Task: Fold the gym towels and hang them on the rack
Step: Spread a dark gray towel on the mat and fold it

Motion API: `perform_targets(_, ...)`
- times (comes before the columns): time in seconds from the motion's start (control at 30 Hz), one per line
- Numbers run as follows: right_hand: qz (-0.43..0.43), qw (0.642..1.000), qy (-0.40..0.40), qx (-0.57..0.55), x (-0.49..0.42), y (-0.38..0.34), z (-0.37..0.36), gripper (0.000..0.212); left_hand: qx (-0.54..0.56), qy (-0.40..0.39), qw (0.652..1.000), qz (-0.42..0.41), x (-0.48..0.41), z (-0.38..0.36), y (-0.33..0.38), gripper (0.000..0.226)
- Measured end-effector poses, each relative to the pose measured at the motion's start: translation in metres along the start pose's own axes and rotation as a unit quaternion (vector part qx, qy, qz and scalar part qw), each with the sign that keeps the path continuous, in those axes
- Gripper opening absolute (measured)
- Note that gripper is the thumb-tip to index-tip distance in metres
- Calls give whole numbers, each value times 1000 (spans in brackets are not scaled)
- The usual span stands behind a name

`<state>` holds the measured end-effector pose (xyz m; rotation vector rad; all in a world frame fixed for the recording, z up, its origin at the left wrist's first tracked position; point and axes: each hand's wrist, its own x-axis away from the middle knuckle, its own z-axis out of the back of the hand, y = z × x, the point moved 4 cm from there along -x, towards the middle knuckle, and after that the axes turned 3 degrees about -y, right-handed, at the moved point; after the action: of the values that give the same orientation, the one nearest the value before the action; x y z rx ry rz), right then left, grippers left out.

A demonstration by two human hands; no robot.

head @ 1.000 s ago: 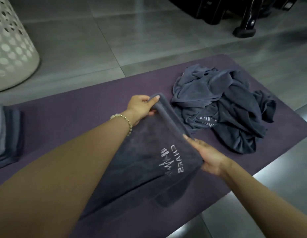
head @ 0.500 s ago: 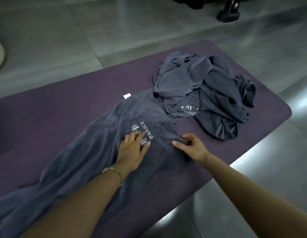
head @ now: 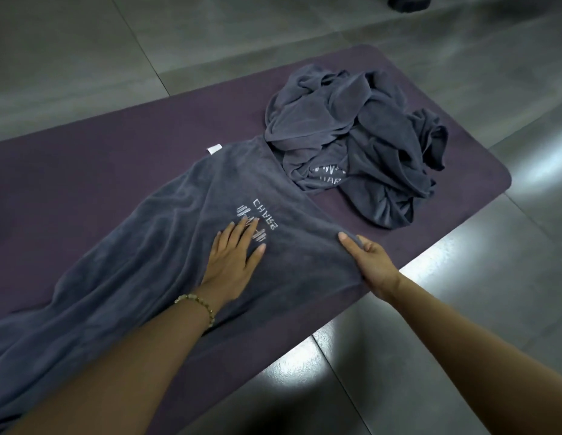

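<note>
A dark grey towel [head: 141, 252] lies spread lengthwise on a purple mat [head: 85, 171] that covers a stretch of grey tiled floor [head: 430, 356]. The towel runs from the near left edge of the view up toward the middle of the mat, and its far end touches a crumpled heap of grey towels [head: 355, 142] resting on the right part of the mat. A small white tag [head: 214, 149] sticks out at the towel's far left corner, and pale lettering with a bar-shaped logo [head: 257, 221] shows on the upper face of the cloth. The left hand [head: 234, 262] lies flat on the towel, palm down, fingers spread and open, its fingertips reaching over the logo; it grips nothing. A beaded bracelet [head: 198, 307] circles that wrist. The right hand [head: 367, 262] sits at the towel's right edge, near the side of the mat, with the thumb on top of the cloth and the other fingers curled under the raised edge, so it pinches that edge. The fabric between the two hands looks fairly smooth, while shallow wrinkles run along the left portion. Part of a dark object [head: 408, 1] shows at the far right top of the floor, too cropped to identify.
</note>
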<state>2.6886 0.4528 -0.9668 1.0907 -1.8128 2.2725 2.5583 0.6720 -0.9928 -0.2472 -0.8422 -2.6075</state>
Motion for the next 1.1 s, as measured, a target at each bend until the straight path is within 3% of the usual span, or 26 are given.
perform_targets(0.13, 50, 989, 94, 102, -3, 4, 34, 41, -63, -24, 998, -5, 1, -14, 6, 58)
perform_targets(0.3, 51, 967, 92, 231, -11, 12, 19, 29, -49, -21, 999, 4, 3, -13, 12, 57)
perform_targets(0.43, 131, 887, 98, 431, -1, -5, 6, 53, 3, -14, 1000, 15, 18, 3, 7, 57)
perform_targets(0.63, 184, 864, -33, 467, 10, -24, -78, 66, 0, -27, 996, 80, 79, 59, -39, 59)
perform_targets(0.87, 227, 797, -214, 517, 57, -27, -244, 68, -85, -21, 976, 200, 186, 133, -141, 57)
perform_targets(1.1, 237, 750, -325, 524, 120, 6, -367, 59, -76, -45, 956, 281, 307, 137, -239, 64)
